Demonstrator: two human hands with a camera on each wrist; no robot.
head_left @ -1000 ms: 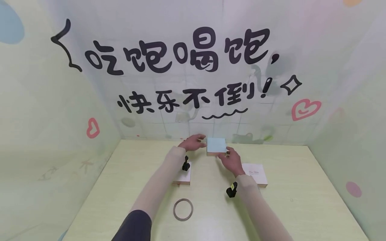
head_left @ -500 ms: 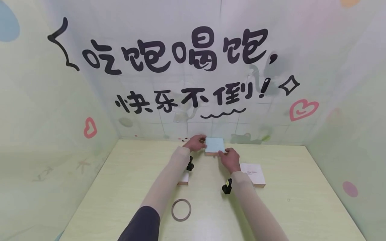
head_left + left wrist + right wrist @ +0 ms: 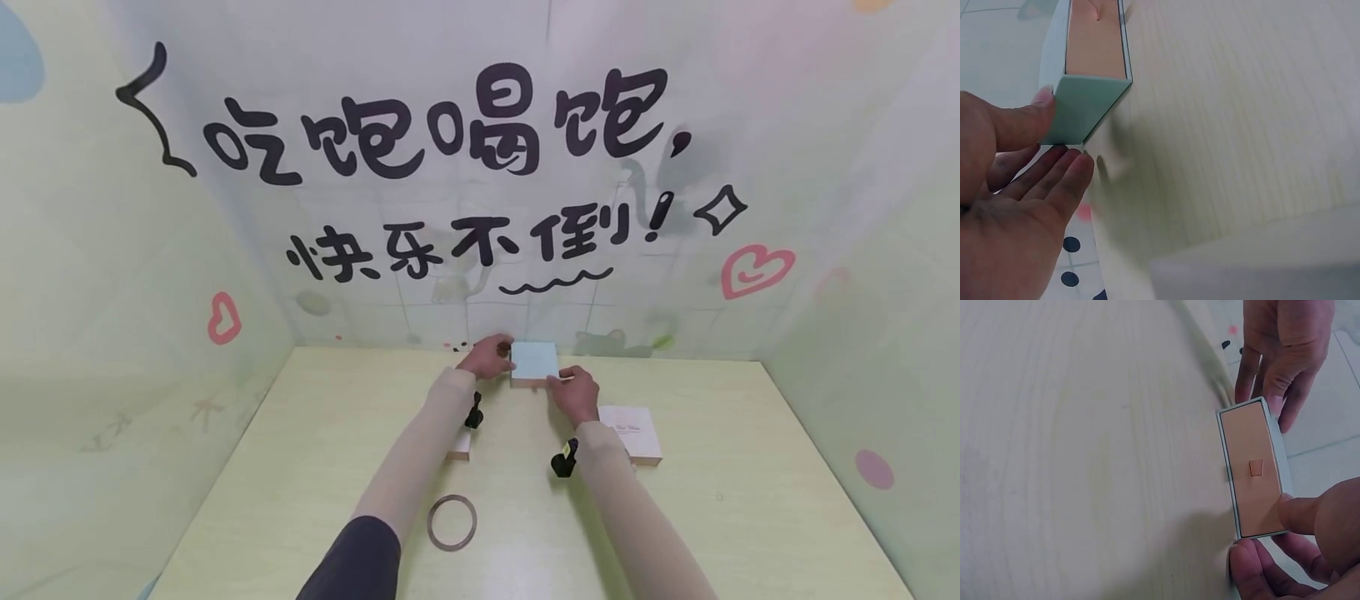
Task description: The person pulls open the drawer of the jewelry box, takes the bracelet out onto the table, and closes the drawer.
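A light blue drawer box (image 3: 535, 360) stands flat at the back edge of the table, by the wall. Its front is a peach drawer face (image 3: 1252, 481) with a small pull tab (image 3: 1256, 467). My left hand (image 3: 487, 357) grips the box's left end, thumb at the upper edge and fingers at the far corner, as the left wrist view shows. At the right end, my right hand (image 3: 576, 394) holds the box, its thumb on the drawer face's edge and its fingers curled around the end.
A white box with pink lettering (image 3: 637, 435) lies right of my right wrist. Another white box (image 3: 459, 446) is partly hidden under my left forearm. A grey-brown ring (image 3: 452, 522) lies nearer the front. Printed fabric walls (image 3: 420, 317) enclose the table (image 3: 750, 467).
My left hand has moved right, up against the box's left end. My right thumb and fingers have closed on its right end. The box stays in place at the wall.
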